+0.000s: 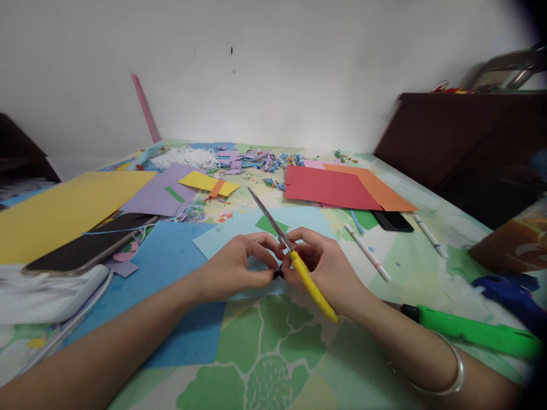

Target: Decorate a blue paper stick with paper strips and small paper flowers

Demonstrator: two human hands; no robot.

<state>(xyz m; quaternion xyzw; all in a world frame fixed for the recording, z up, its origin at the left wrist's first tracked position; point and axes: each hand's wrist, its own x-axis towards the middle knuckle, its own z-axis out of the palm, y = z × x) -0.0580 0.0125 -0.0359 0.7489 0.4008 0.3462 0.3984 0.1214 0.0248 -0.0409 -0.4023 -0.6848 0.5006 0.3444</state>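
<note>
My left hand and my right hand meet over sheets of coloured paper, thumb tips almost touching. Yellow-handled scissors rest across the fingers of my right hand, blades shut and pointing up and away to the left. The fingers of my left hand are pinched; anything between them is too small or hidden to make out. Both thumbs show dark tips. Beneath the hands lies a light blue sheet, with a small green piece of paper on it just beyond the fingers.
To the left are a blue sheet, a phone and a yellow sheet. A red sheet, a black phone and a white pen lie right. A green-handled tool is beside my right forearm. Paper scraps line the back.
</note>
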